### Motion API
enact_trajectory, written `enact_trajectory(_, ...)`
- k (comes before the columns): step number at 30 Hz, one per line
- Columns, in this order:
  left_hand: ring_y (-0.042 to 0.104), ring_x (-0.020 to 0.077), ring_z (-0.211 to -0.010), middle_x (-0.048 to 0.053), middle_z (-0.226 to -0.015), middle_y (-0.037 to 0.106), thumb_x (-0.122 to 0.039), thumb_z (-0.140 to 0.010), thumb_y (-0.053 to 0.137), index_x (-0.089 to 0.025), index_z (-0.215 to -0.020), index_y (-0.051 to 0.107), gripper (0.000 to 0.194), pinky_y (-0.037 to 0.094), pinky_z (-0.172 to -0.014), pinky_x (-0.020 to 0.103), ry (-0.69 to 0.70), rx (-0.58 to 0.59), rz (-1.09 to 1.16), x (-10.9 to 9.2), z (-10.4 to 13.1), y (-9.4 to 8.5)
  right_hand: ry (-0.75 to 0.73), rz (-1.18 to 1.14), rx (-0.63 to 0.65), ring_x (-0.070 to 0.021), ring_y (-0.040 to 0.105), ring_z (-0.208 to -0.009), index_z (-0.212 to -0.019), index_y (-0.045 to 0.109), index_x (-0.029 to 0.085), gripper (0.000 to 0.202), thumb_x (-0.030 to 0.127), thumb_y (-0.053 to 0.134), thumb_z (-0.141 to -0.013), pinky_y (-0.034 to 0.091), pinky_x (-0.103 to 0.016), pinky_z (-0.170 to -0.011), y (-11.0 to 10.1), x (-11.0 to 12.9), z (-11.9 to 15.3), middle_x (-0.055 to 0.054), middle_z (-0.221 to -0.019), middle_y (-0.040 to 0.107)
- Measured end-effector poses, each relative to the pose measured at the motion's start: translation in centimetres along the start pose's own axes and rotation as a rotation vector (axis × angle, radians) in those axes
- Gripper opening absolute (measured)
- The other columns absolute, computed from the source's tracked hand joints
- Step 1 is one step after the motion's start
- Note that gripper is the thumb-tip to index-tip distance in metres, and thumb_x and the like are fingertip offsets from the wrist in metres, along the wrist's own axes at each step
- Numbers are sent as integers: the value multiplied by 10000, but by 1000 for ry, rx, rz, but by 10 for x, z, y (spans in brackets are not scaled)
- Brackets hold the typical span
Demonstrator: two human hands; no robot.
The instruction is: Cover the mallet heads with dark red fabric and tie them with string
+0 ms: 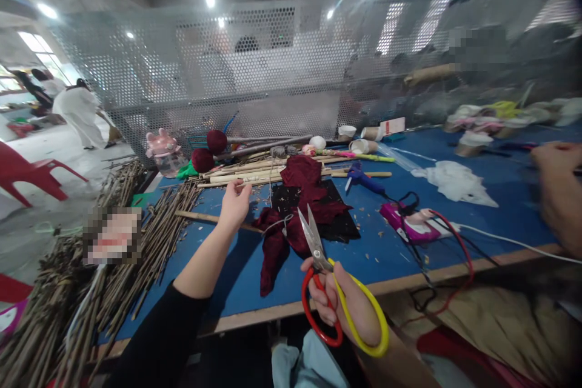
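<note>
My right hand (350, 309) grips a pair of scissors (314, 241) with one red and one yellow handle. The blades are parted and point away from me, beside dark red cloth (277, 248) tied with a pale string (278, 224). My left hand (234, 203) is raised over the table, its thumb and fingertips pinched together; what is between them is too small to make out. A wooden stick (195, 216) passes under my left wrist toward the cloth. More dark red cloth (302, 173) lies on a black sheet (350, 227).
Bundled twigs (150, 242) line the left side of the blue table (236, 279). A blue glue gun (366, 180) and a purple power strip (404, 224) with cords lie right. White plastic (459, 182) is beyond. Another person's arm (561, 194) reaches in at right. A perforated screen (236, 73) stands behind.
</note>
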State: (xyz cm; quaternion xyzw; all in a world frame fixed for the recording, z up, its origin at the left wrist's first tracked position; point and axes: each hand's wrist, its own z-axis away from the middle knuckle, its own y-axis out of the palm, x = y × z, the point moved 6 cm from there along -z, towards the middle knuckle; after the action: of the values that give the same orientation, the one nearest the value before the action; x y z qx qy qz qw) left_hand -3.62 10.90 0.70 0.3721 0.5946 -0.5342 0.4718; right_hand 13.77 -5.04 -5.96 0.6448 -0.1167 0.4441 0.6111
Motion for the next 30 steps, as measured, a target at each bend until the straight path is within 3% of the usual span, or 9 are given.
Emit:
enact_trajectory(2,557,133,-768,57,-875,613,-428,-765,516,-158,-970,556,341,436,-687,240,194,56,-79,-11,15,-1,7,8,-9,-19,277,-328,-956,481,184,515,654,461,-746,178,-165,-343,0,0,0,62,-549,414)
enact_trajectory(5,562,179,-832,68,-920,633,-480,-671,612,-174,-925,633,398,432,-734,270,453,382,-350,-23,48,16,12,18,-23,-16,276,-331,-959,496,175,540,666,458,-739,181,-166,-351,3,2,1,63,-546,406)
enact_trajectory(9,571,187,-779,48,-868,656,-433,-655,629,-203,-892,667,333,417,-692,267,530,587,-585,-19,71,29,22,6,-37,-21,282,-337,-943,492,180,536,670,473,-727,177,-169,-356,6,2,5,64,-542,403)
enact_trajectory(14,514,130,-590,15,-618,587,-448,-818,388,-158,-649,576,384,400,-588,241,292,457,-339,-16,49,12,20,28,-30,-27,292,-343,-932,473,181,520,658,485,-727,170,-176,-362,6,1,10,61,-540,415)
enact_trajectory(18,349,77,-403,-62,-460,362,-466,-806,406,-184,-619,433,340,339,-459,211,62,449,-20,-19,25,2,25,42,-32,-32,294,-351,-953,470,179,514,646,479,-741,171,-185,-369,8,0,12,56,-550,418)
enact_trajectory(21,286,72,-399,-72,-459,298,-477,-803,413,-177,-635,474,349,296,-451,208,182,368,-183,-30,5,-4,38,54,-38,-34,292,-354,-960,469,180,510,644,467,-750,177,-186,-372,10,-3,12,55,-558,416)
enact_trajectory(24,453,121,-557,-7,-572,484,-460,-752,518,-156,-663,568,321,361,-571,239,422,327,-568,-38,-4,1,52,63,-27,-31,288,-350,-956,476,178,518,653,446,-754,171,-183,-366,11,-6,12,55,-555,408)
enact_trajectory(28,518,219,-905,90,-926,594,-376,-757,556,-162,-900,616,265,379,-779,315,618,-79,-754,-48,14,-9,82,92,-12,-19,284,-341,-955,484,171,549,676,435,-744,164,-170,-357,11,-10,12,60,-552,402)
enact_trajectory(30,536,200,-835,84,-828,601,-399,-828,453,-159,-806,630,299,389,-767,304,617,-77,-746,-42,31,-8,96,109,-5,-17,292,-338,-961,486,169,577,697,412,-740,177,-165,-357,10,-11,12,58,-556,409)
